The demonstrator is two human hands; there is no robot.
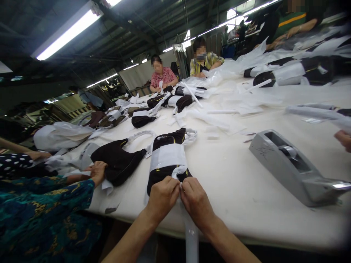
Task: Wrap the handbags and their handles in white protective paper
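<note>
Directly before me on the white table lies a black handbag (164,175) with a white wrap (168,156) around its middle. Both my hands meet at its near edge, fingertips pinched together. My left hand (163,193) and my right hand (196,199) grip a white wrapping strip (189,233), which runs up onto the bag and hangs down past the table edge. The bag's handle (191,136), covered in white wrapping, sticks out at the far side. What exactly sits between my fingertips is partly hidden.
A grey tape dispenser (290,164) stands to the right. On the left, a co-worker's hand (98,172) touches another black bag (117,160). Wrapped bags (142,118) and loose white sheets (214,120) cover the table farther back, where other people sit.
</note>
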